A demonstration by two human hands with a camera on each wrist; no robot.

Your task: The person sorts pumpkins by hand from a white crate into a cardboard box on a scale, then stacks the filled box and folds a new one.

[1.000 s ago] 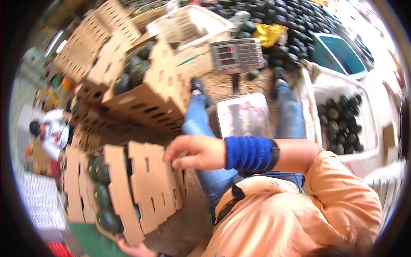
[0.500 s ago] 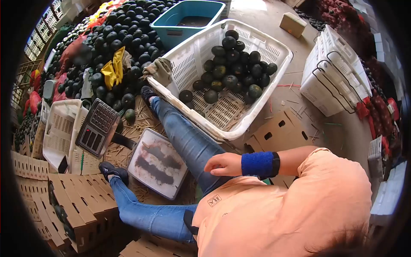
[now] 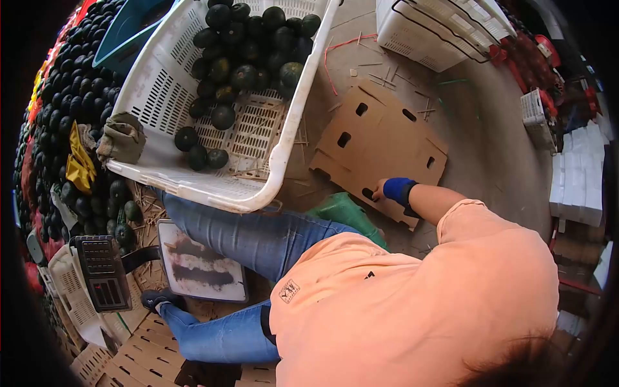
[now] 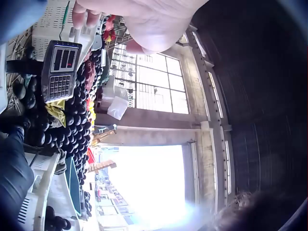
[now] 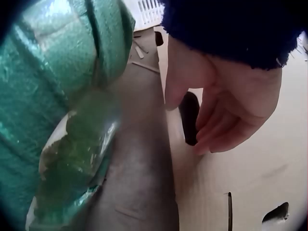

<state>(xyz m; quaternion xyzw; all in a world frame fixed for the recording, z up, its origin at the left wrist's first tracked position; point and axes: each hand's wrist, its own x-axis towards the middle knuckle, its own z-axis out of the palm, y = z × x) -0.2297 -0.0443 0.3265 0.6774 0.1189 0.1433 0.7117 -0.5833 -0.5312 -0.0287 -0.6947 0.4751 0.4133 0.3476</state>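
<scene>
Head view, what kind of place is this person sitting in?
Probably a fruit packing or sorting area at a market. A heap of dark round fruit covers the floor, more fills a white basket, and a weighing scale stands near flat cardboard boxes.

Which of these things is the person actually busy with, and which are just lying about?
In use: right hand reaching the flat brown cardboard sheet with slots.

Lying about: white plastic basket of dark round melons; grey weighing scale; green sack.
</scene>
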